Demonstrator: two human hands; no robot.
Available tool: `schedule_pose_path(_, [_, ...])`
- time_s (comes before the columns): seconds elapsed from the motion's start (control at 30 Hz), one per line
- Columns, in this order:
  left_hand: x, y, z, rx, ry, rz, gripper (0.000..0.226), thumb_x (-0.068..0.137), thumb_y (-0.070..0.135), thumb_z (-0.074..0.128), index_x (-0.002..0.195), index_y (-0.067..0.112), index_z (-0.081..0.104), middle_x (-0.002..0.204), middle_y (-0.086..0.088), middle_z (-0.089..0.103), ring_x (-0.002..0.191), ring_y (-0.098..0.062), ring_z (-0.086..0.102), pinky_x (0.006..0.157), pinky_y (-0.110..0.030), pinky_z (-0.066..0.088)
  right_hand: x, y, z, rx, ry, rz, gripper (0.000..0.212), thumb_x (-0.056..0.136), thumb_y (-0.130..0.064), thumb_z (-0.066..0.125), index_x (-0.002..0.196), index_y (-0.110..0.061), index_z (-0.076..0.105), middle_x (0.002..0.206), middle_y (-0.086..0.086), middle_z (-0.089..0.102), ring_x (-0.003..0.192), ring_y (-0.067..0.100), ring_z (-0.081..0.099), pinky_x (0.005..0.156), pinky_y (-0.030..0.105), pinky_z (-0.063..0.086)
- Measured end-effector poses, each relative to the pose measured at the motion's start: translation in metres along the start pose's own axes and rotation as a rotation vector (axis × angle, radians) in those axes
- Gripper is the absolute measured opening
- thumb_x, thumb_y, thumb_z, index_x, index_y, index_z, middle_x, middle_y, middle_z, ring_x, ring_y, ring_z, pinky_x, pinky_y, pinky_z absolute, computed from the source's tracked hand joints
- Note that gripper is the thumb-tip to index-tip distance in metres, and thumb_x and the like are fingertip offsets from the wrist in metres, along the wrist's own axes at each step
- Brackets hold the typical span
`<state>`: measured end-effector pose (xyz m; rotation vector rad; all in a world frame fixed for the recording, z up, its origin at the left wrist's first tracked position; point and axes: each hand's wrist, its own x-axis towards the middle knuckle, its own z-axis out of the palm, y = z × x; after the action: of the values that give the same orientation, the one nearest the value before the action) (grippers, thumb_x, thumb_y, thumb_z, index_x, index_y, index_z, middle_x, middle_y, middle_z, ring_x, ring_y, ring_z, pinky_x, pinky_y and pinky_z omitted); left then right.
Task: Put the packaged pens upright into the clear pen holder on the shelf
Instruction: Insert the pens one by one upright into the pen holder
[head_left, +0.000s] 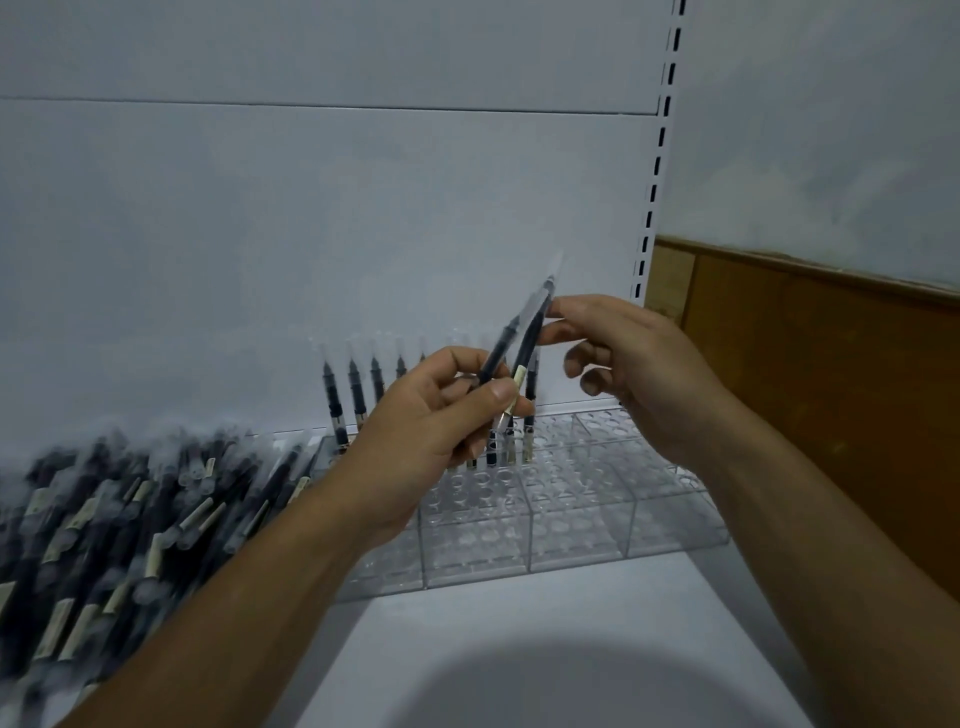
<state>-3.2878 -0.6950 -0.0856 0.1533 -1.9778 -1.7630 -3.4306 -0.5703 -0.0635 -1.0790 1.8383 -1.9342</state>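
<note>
1. We are seeing the pile of pens (130, 519) at left only as a blur, cut off by the frame; our left hand (421, 431) is hiding part of the pen holder (571, 525).
2. Our left hand is gripping two packaged pens (522, 335), dark in clear sleeves, tilted above the holder; our right hand (639, 374) is pinching their upper ends.
3. The holder is sitting on the white shelf (519, 623), with standing pens (355, 395) in its back row.

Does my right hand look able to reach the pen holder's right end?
Probably yes: the right hand, pinching the packaged pens held by the left hand, hovers above the pen holder's empty right end; nothing between.
</note>
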Motion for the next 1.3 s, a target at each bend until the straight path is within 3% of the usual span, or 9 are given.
schedule_pose_path(0.23, [0.001, -0.001, 0.002, 0.053, -0.015, -0.015, 0.008, 0.093, 0.014, 0.058, 0.100, 0.011, 0.059, 0.087, -0.001, 0.075, 0.048, -0.005, 0.046, 0.048, -0.014, 0.039, -0.001, 0.003, 0.004, 0.127, 0.003, -0.013, 0.009, 0.091, -0.020, 0.064, 0.092, -0.013, 0.069, 0.080, -0.003, 0.071, 0.062, 0.007, 0.055, 0.051, 0.017, 0.042])
schedule_pose_path(0.37, [0.003, -0.003, 0.000, 0.011, 0.049, -0.024, 0.014, 0.094, 0.023, 0.057, 0.102, 0.013, 0.062, 0.093, 0.004, 0.073, 0.053, -0.008, 0.048, 0.050, -0.017, 0.037, 0.002, -0.001, -0.003, 0.138, 0.243, -0.108, 0.008, 0.092, -0.022, 0.064, 0.092, -0.014, 0.068, 0.080, -0.006, 0.071, 0.059, 0.003, 0.054, 0.050, 0.016, 0.043])
schedule_pose_path(0.47, [0.004, -0.004, -0.001, 0.008, 0.066, -0.020, 0.017, 0.096, 0.025, 0.053, 0.103, 0.013, 0.063, 0.094, 0.002, 0.073, 0.054, -0.009, 0.047, 0.050, -0.019, 0.035, 0.004, 0.001, -0.009, -0.089, 0.390, -0.206, 0.012, 0.092, -0.022, 0.065, 0.097, -0.010, 0.065, 0.074, -0.006, 0.065, 0.057, -0.002, 0.054, 0.049, 0.011, 0.042])
schedule_pose_path(0.6, [0.004, -0.005, -0.001, 0.021, 0.047, -0.017, 0.019, 0.096, 0.025, 0.052, 0.104, 0.014, 0.064, 0.089, 0.002, 0.073, 0.055, -0.009, 0.048, 0.049, -0.017, 0.035, 0.006, 0.012, -0.006, -0.343, 0.332, -0.244, 0.011, 0.090, -0.023, 0.068, 0.094, -0.013, 0.064, 0.084, 0.003, 0.066, 0.065, 0.008, 0.059, 0.059, 0.020, 0.052])
schedule_pose_path(0.7, [0.005, -0.006, -0.001, 0.014, 0.045, -0.016, 0.018, 0.096, 0.024, 0.053, 0.104, 0.013, 0.064, 0.088, 0.001, 0.073, 0.054, -0.009, 0.047, 0.048, -0.016, 0.035, 0.007, 0.018, -0.004, -0.439, 0.308, -0.236, 0.010, 0.089, -0.027, 0.069, 0.090, -0.019, 0.064, 0.082, -0.002, 0.066, 0.074, 0.022, 0.063, 0.070, 0.039, 0.056])
schedule_pose_path(0.77, [0.005, -0.007, -0.001, 0.008, 0.044, -0.013, 0.018, 0.096, 0.023, 0.053, 0.104, 0.013, 0.065, 0.087, 0.001, 0.073, 0.054, -0.010, 0.047, 0.047, -0.016, 0.035, 0.007, 0.021, -0.003, -0.501, 0.265, -0.230, 0.010, 0.089, -0.029, 0.069, 0.089, -0.021, 0.064, 0.080, -0.006, 0.065, 0.076, 0.023, 0.064, 0.073, 0.043, 0.056])
schedule_pose_path(1.0, [0.005, -0.006, -0.001, 0.013, 0.036, -0.012, 0.019, 0.096, 0.023, 0.054, 0.106, 0.011, 0.064, 0.088, 0.000, 0.073, 0.055, -0.010, 0.047, 0.048, -0.017, 0.036, 0.008, 0.031, -0.001, -0.771, 0.042, -0.090, 0.014, 0.088, -0.034, 0.070, 0.082, -0.026, 0.059, 0.076, -0.007, 0.064, 0.073, 0.016, 0.064, 0.075, 0.042, 0.057])
schedule_pose_path(1.2, [0.004, -0.006, -0.001, 0.003, 0.033, -0.018, 0.019, 0.096, 0.023, 0.054, 0.107, 0.011, 0.063, 0.086, 0.001, 0.072, 0.055, -0.009, 0.048, 0.048, -0.015, 0.037, 0.007, 0.025, -0.008, -0.771, 0.096, -0.108, 0.011, 0.087, -0.036, 0.069, 0.090, -0.026, 0.064, 0.083, -0.012, 0.065, 0.074, 0.006, 0.059, 0.070, 0.033, 0.053])
schedule_pose_path(1.3, [0.004, -0.005, -0.002, -0.005, 0.043, -0.015, 0.018, 0.096, 0.021, 0.054, 0.106, 0.011, 0.063, 0.085, 0.001, 0.072, 0.055, -0.009, 0.048, 0.048, -0.016, 0.036, 0.002, 0.014, -0.006, -0.537, 0.227, -0.289, 0.009, 0.091, -0.025, 0.065, 0.092, -0.018, 0.070, 0.080, -0.005, 0.066, 0.070, 0.007, 0.057, 0.063, 0.022, 0.048])
